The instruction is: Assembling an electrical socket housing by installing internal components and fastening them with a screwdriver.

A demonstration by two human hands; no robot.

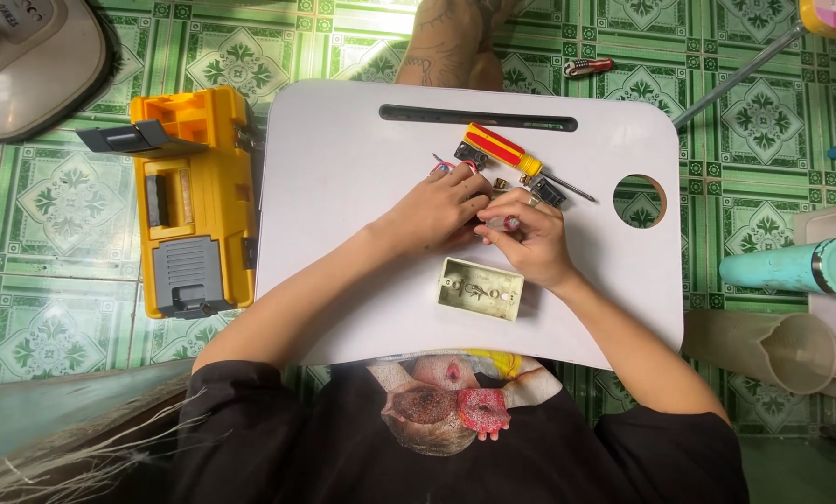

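Where both meet on the smooth white tray [343, 280], left hand [437, 210] and right hand [528, 241] pinched around a small hidden part.

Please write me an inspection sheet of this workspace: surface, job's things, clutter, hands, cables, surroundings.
Surface: white lap tray on a green tiled floor.
Job's things: small part pinched between both hands, too small to identify; beige switch box lies open side up near the right wrist.
Clutter: red-and-yellow screwdriver, black parts and a brass piece beyond the hands.
Hands: left hand and right hand meet at mid-tray, fingers closed on the part.
Cables: short red and blue wires by the left fingers.
Surroundings: yellow toolbox at left, teal bottle and jug at right.
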